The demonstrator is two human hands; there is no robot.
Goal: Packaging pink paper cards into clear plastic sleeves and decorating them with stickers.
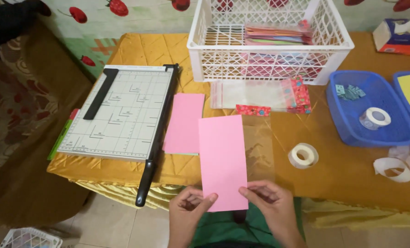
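A low table [352,174] under a gold cloth stands by a strawberry-print wall, with a paper cutter [117,115] at the left, a white basket [269,41] at the back, and blue trays [375,110] and tape rolls [303,155] at the right. A pink sheet [222,160] lies with its long axis running away from the person, its near edge past the table's edge. Both hands pinch that edge, left hand [191,209] and right hand [267,200] about equally near; another pink sheet [184,123] lies just left, touching the cutter.

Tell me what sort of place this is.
Probably a home craft table: a paper trimmer, tape rolls and a white basket of coloured paper surround both hands holding a pink sheet.
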